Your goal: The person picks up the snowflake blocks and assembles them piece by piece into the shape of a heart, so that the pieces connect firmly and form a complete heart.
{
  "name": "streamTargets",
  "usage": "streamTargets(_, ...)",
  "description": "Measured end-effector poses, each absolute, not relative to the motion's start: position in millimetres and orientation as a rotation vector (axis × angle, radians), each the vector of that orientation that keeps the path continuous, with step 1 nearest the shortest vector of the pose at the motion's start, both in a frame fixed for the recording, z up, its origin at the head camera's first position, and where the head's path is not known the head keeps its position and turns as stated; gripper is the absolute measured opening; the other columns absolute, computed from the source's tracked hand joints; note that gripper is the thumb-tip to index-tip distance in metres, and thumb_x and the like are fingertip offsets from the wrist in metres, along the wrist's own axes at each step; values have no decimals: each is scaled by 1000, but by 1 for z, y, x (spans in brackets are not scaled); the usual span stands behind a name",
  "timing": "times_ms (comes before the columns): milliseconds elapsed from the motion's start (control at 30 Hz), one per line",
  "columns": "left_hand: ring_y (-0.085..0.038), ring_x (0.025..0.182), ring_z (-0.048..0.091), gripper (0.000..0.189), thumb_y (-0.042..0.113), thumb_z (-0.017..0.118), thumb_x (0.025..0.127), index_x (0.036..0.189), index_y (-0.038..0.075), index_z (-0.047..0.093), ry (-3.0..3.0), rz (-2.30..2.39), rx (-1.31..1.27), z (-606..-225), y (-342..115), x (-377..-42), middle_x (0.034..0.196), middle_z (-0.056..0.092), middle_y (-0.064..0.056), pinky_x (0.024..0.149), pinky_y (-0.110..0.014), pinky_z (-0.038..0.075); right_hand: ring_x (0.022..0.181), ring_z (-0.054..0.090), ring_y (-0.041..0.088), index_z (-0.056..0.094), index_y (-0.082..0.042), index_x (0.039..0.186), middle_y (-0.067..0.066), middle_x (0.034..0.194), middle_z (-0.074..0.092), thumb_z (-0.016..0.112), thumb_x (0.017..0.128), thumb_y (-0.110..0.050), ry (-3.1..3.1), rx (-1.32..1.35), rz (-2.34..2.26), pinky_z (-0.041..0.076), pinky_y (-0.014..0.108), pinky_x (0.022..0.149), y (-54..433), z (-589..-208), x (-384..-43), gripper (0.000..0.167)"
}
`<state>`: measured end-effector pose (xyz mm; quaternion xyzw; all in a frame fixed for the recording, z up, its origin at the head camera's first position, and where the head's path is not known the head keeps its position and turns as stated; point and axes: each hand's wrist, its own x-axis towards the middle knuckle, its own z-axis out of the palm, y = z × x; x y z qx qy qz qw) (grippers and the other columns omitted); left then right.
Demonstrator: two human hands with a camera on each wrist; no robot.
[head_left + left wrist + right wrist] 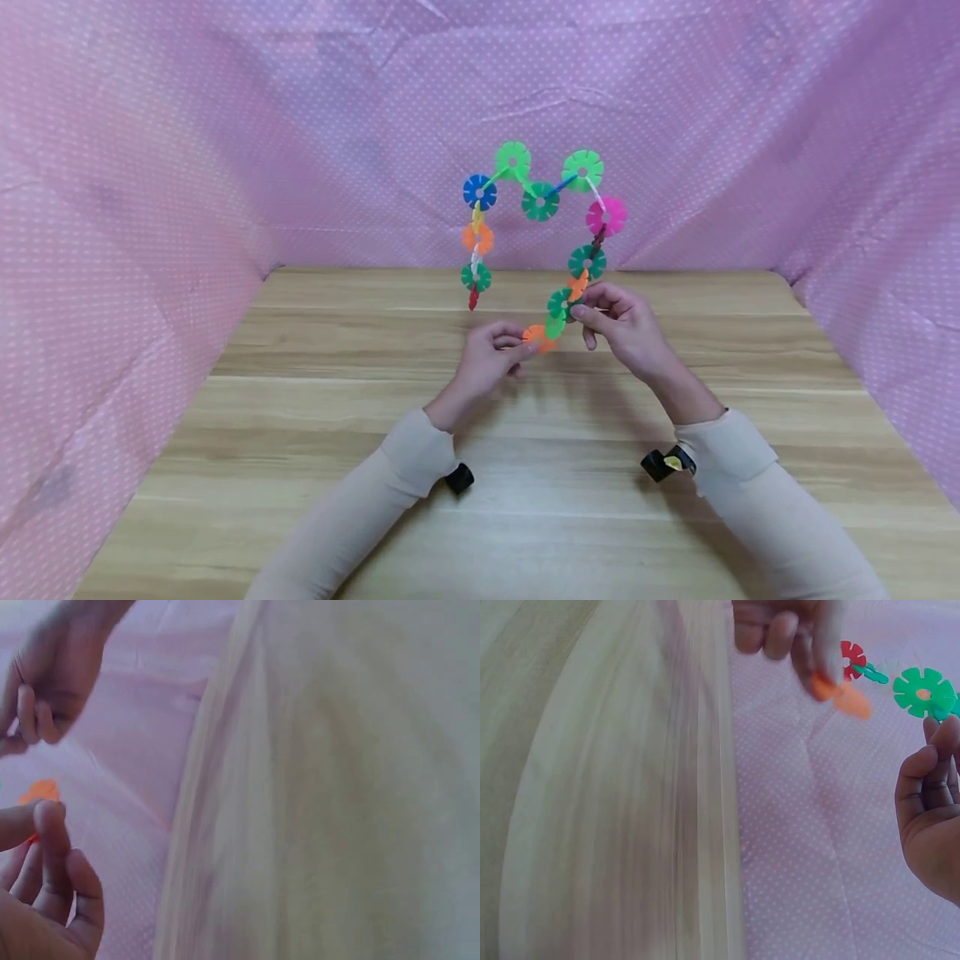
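Observation:
A heart-like open chain of slotted plastic snowflake discs is held up above the table in the head view. At its lower right, my right hand (633,337) pinches a dark green disc (561,304) between thumb and fingers. Just below that, a light green disc (555,325) overlaps an orange disc (536,336), which my left hand (487,358) pinches at its edge. A red disc (472,298) hangs at the chain's other end, above the left hand. In the right wrist view the orange disc (853,702) looks blurred in the left fingers.
The wood-grain table (337,467) spreads beneath both forearms. Pink dotted cloth (390,100) stands behind it and along both sides. Black wrist-worn devices (460,479) show at both cuffs. Across the chain's top run light green, blue and pink discs (606,217).

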<state>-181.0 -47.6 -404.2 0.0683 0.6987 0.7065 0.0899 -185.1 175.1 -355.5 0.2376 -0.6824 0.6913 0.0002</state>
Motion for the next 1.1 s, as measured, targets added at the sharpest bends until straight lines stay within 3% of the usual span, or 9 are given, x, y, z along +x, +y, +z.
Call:
streamTargets(200,-17,47,56,16,3,76,89,101,-2,67,2049,2253,228,-399,-57,-164,86,73,-14,49,-27,52,56,52,15,64,4,101,8,89,66,59,99,5,-2051,739,2237,48,22,53,176,-358,-184,6)
streamTargets(533,-17,43,53,18,5,77,89,102,-3,68,2033,2341,318,-393,-51,-152,91,73,-19,44,-26,49,54,51,14,58,9,99,6,85,64,58,99,5,-1986,662,2287,47,22,53,174,-357,-184,4)
streamTargets(733,-14,41,51,17,4,76,90,100,-5,65,2031,2369,353,-390,-45,-148,93,70,-29,42,-25,48,53,51,13,55,15,101,9,87,67,55,99,9,-1941,629,2317,47,21,52,173,-357,-182,6)
streamTargets(1100,-15,42,48,15,5,77,89,97,-3,67,2115,2299,359,-388,-42,-148,87,74,-16,44,-25,47,54,51,13,52,16,103,7,85,64,59,99,4,-1968,593,2330,47,21,53,171,-359,-182,14)
